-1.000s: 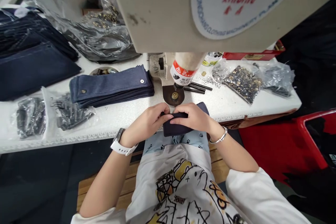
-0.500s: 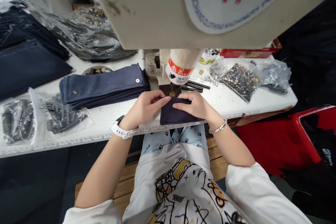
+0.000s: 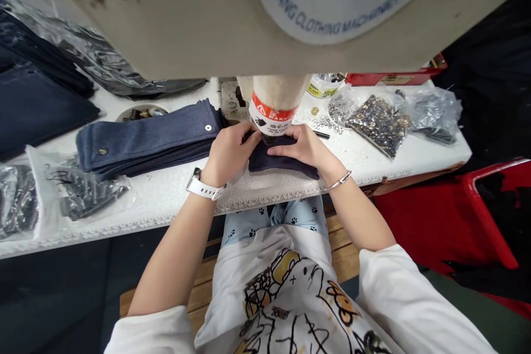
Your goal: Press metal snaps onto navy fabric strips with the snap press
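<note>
Left hand (image 3: 230,155), white watch at wrist, and right hand (image 3: 301,146), bangle at wrist: both pressing and gripping, fingertips close together, on a folded navy denim piece (image 3: 282,163). The piece lies on the worktop (image 3: 166,199), its far edge under the wrapped post of a snap press (image 3: 274,105). Left of the hands: stacked denim strips (image 3: 145,141) with snaps. Right: a bag of metal studs (image 3: 379,124).

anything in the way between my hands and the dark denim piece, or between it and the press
Nothing visible. The left hand and right hand both rest on the dark denim piece, which reaches the foot of the press column. The column and hands hide the spot beneath it, so that can't be checked.
</note>
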A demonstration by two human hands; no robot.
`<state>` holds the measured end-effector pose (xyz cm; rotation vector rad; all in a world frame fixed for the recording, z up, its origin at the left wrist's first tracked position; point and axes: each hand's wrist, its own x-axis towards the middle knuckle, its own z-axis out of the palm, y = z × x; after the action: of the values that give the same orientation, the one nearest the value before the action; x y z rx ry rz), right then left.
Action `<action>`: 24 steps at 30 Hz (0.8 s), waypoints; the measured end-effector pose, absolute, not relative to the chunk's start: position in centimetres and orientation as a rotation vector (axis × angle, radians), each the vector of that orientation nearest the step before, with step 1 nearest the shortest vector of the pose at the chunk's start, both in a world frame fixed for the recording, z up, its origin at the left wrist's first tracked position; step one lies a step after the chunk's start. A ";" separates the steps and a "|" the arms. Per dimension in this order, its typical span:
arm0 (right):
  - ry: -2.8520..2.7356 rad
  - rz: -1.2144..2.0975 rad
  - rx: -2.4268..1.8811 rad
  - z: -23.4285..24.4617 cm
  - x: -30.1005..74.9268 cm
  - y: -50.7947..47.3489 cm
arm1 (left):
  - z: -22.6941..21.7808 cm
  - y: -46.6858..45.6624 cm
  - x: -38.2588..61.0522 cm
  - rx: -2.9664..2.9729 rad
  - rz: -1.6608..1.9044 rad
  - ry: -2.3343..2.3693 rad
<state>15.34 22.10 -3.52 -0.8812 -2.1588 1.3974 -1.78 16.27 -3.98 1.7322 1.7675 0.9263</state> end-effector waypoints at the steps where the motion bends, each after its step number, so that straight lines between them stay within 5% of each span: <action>1: -2.160 1.430 -0.871 -3.6 15.4 22.3 | -3.8 16.3 -1.6 1.740 0.910 1.813; 24: -2.223 1.489 -0.830 -4.0 15.9 24.2 | -5.8 17.8 -0.8 1.926 0.997 1.889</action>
<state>15.93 24.20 -3.95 -0.8303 -2.2231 1.4886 -0.76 17.84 -5.84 1.9257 1.8887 0.9973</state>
